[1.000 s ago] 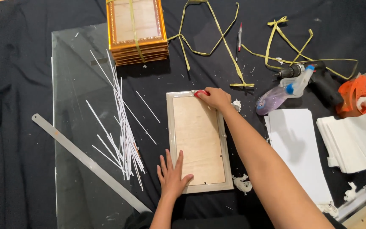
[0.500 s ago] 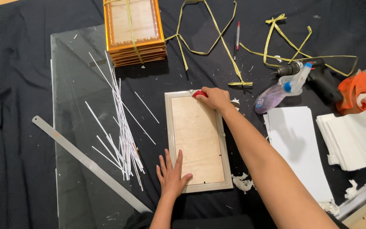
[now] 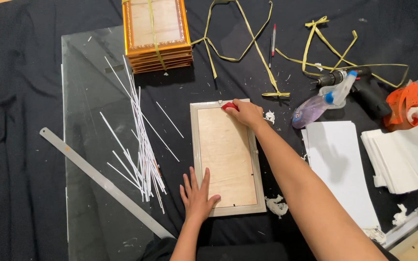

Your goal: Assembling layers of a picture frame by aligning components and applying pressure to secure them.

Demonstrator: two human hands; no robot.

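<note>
A picture frame (image 3: 226,157) lies face down on the black cloth, its brown backing board up. My left hand (image 3: 198,193) presses flat on the frame's lower left corner, fingers spread. At the frame's top edge, my right hand (image 3: 246,112) grips a small red tool (image 3: 229,106) against the backing. A sheet of glass (image 3: 88,121) lies to the left with several thin white strips (image 3: 141,140) spread over its right side.
A metal ruler (image 3: 103,182) lies slanted across the glass. A stack of gold frames tied with yellow strap (image 3: 156,34) sits at the back. On the right are a spray bottle (image 3: 321,100), a black drill (image 3: 364,89), an orange tape dispenser (image 3: 406,105), white sheets (image 3: 339,164) and loose yellow straps (image 3: 335,53).
My right hand with the red tool has stayed at the frame's top edge, shifting only slightly. The left hand has not moved.
</note>
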